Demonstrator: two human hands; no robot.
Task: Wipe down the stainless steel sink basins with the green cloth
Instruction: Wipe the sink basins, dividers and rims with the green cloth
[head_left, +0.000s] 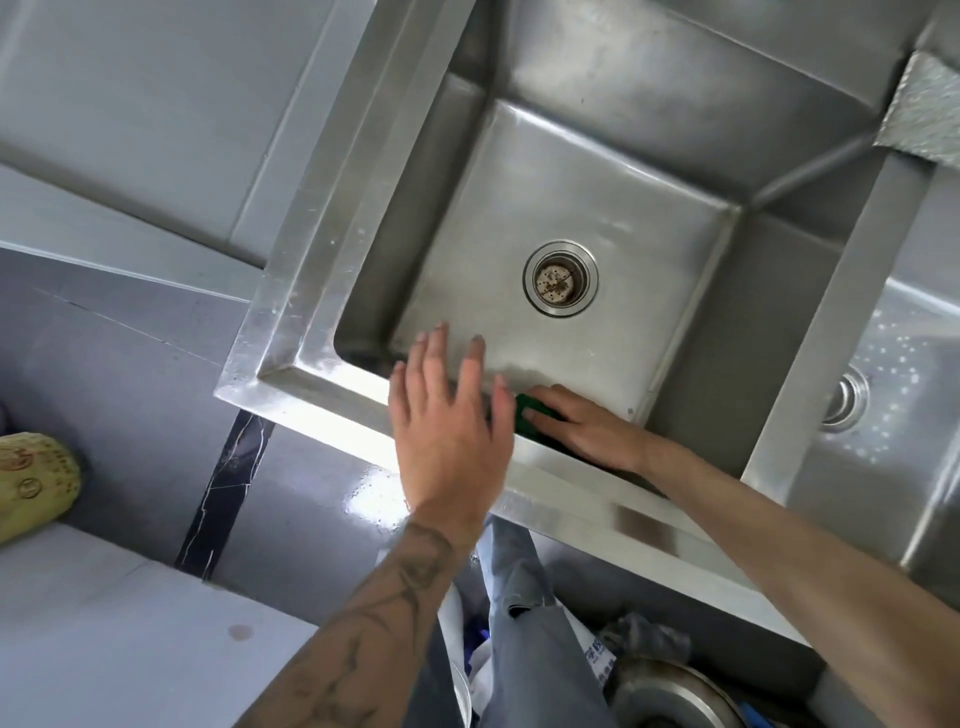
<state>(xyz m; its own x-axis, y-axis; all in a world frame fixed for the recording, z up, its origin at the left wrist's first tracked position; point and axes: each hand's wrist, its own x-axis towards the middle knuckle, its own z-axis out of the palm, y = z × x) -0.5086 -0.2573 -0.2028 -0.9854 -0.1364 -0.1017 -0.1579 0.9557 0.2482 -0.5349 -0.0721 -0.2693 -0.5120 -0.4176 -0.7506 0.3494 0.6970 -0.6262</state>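
Right hand (587, 428): flat on the green cloth (525, 415), fingers straight and close together, pressing it against the near wall of the left basin (571, 187), on the near side of the drain (560, 278). Left hand (447, 431): over the near rim (332, 402), just left of the cloth, my fingers spread apart, holding nothing.

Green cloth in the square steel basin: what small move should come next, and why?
Probably sweep the green cloth forward across the floor of the square stainless steel basin toward the round drain. The right hand presses it flat at the near wall, the floor ahead lies bare, and the open left hand hovers by the near rim.
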